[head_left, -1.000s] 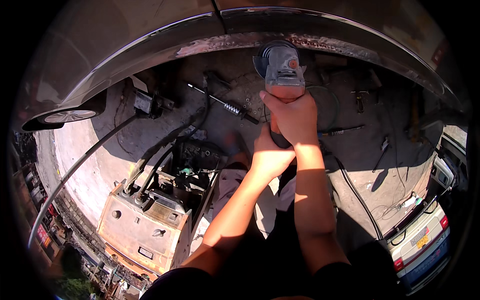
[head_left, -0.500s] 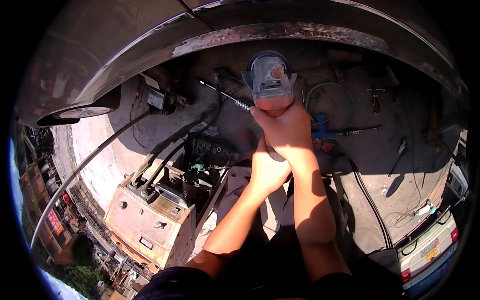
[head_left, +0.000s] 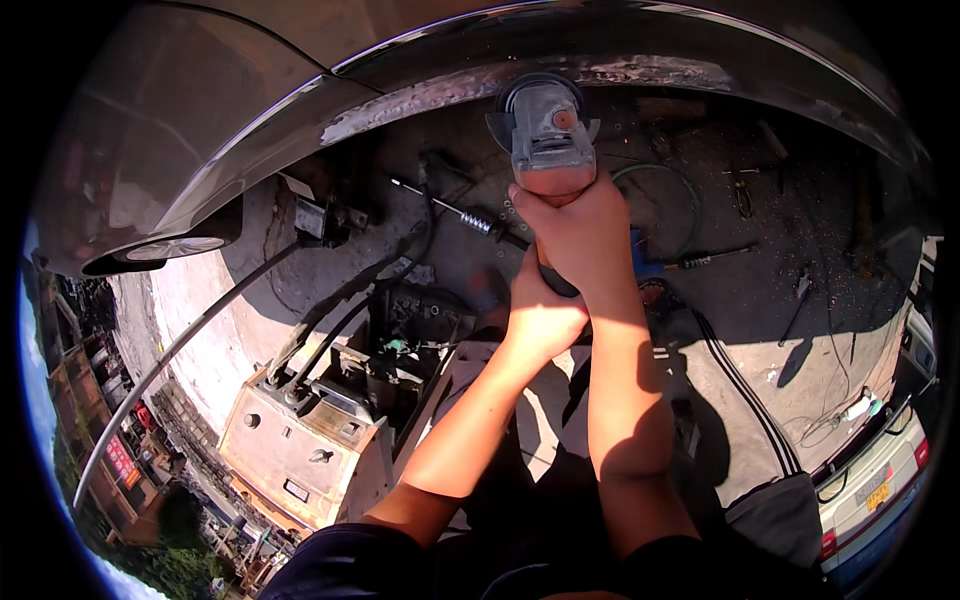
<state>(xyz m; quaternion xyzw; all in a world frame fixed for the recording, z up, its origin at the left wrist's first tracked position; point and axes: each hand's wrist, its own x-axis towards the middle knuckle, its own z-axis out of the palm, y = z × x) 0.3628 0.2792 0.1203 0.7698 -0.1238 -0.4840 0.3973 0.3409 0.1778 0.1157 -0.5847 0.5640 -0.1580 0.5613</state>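
An angle grinder [head_left: 555,140] with a worn grey head and reddish collar is held out in front of me. My right hand [head_left: 588,235] wraps round its body just behind the head. Lower down, my left hand [head_left: 545,312] grips the rear of the grinder, its fingers partly hidden. The dark round disc [head_left: 541,92] meets the scraped lower sill [head_left: 430,92] of a dark car [head_left: 270,80], where paint is worn to bare metal. Small sparks fly to the right of it.
A machine box [head_left: 300,450] with thick cables stands at my left. On the ground lie a rod with a spring [head_left: 470,220], a blue-handled tool [head_left: 652,266], a green hose loop [head_left: 690,190] and black cables [head_left: 745,400]. A white vehicle [head_left: 880,490] is at lower right.
Both hands have pushed the grinder up and forward, from short of the sill to against it. Sparks now show at the right. The view has shifted slightly.
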